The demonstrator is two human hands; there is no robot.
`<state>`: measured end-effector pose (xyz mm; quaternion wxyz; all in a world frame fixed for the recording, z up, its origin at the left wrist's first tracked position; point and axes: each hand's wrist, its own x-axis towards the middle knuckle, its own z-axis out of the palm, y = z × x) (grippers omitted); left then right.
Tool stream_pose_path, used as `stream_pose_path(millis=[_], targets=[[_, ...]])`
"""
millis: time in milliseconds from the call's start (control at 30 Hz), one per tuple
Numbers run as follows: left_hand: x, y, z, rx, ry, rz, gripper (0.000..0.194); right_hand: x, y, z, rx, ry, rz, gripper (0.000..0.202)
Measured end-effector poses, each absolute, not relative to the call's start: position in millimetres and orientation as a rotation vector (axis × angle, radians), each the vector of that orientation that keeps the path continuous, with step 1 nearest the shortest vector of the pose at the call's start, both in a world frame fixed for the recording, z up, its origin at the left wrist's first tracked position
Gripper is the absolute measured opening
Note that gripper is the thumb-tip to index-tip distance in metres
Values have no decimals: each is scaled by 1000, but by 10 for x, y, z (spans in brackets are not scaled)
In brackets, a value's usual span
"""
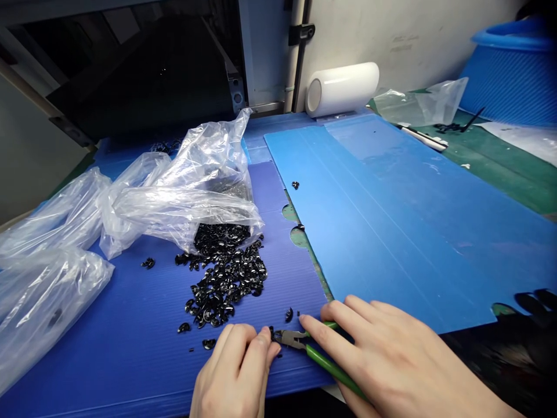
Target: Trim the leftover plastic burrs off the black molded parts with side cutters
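Note:
Near the front edge of the dark blue corrugated sheet (143,342), my left hand (237,371) pinches a small black plastic part (272,332), mostly hidden by the fingertips. My right hand (383,360) is wrapped around green-handled cutting pliers (326,363). Their metal jaws reach to the black part at my left fingertips. One loose black piece (289,314) lies just beyond the jaws, with tiny black scraps close by. Farther off, a heap of shiny black curved parts (228,278) spills from the mouth of a clear plastic bag (187,203).
More clear bags (56,313) lie at the left. A light blue sheet (383,220) covers the right side, with a white roll (342,90) behind it. A blue basket (513,72) stands at the back right, and a dark glossy panel (143,69) rises at the back left.

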<state>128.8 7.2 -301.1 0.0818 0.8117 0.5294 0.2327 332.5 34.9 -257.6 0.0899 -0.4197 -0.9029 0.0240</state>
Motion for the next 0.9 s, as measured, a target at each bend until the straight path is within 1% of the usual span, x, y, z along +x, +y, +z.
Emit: stream_pose_path(millis=[100,167,300,367,433,567,667,900], targets=[[1285,82,-3029,2432,1551,766,9,3313,388,-2536,-1256,-2723,87,38],[1279,87,-3043,2419,1523,807,10,3312,404,-2553,-1235,-2737,85,39],[1264,96,-3063,2389,1498,805,9,3301,436,-2578,-1182,-2765,0,55],[1258,106,-3066,2384,1483,792,10,3296,451,-2564,-1161,-2788,-37,58],[1255,117,-3069,2371,1464,787,10,3291,459,-2545,-1150,-2788,-73,55],[1246,134,-3077,2354,1421,798,11,3270,444,-2529,-1162,-2754,-184,39],[1240,144,-3080,2354,1392,807,11,3245,416,-2544,-1204,-2782,-170,28],[1247,183,-3062,2402,1391,759,14,3171,378,-2518,-1303,-2762,-138,19]])
